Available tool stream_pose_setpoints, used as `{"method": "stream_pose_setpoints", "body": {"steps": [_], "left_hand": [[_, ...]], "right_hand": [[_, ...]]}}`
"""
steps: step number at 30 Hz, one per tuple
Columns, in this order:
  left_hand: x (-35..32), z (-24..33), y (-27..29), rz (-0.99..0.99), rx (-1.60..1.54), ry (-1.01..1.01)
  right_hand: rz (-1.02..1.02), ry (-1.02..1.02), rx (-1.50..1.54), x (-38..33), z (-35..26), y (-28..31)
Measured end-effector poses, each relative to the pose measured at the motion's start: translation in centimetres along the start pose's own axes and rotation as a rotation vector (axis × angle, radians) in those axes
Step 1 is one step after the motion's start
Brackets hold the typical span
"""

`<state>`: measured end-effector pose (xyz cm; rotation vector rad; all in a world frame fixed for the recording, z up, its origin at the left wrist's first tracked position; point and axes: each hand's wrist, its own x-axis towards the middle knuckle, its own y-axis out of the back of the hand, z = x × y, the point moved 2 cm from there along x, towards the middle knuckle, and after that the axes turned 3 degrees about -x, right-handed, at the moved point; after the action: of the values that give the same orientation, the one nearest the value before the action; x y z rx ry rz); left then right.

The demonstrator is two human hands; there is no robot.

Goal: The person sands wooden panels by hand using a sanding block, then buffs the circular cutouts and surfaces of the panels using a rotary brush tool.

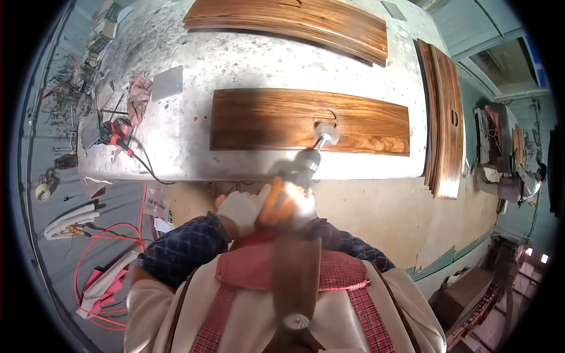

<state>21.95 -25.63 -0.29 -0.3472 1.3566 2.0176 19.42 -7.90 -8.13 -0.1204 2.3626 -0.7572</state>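
Observation:
A power drill (283, 201) with an orange and grey body is held low in front of my chest, partly blurred. Its shaft reaches forward to a pale round pad (327, 133), which meets the wooden panel (259, 120) beside a curved cut-out (325, 117). My left hand (238, 210), in a white glove, is closed at the drill's left side. My right hand (304, 209), also gloved and washed out by glare, is wrapped round the drill's body on the other side. The brown panel lies flat near the front edge of the white table (182, 126).
More brown panels (288, 23) lie at the table's far side, and a stack (444, 117) stands along its right edge. A red and black power tool (116, 134) with a cord, a cloth (140, 97) and a grey sheet (168, 83) lie left. A red hose (82, 259) loops on the floor.

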Motion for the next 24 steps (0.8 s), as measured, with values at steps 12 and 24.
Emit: {"method": "stream_pose_setpoints", "body": {"steps": [12,24], "left_hand": [[5.3,3.7,-3.3,0.378,-0.265,0.04],[7.6,6.9,-5.4,0.412,-0.247,0.058]], "right_hand": [[-0.019,-0.1,-0.173,3.2,-7.8,0.1],[-0.033,-0.043,-0.176,2.9,-9.7,3.8]]}}
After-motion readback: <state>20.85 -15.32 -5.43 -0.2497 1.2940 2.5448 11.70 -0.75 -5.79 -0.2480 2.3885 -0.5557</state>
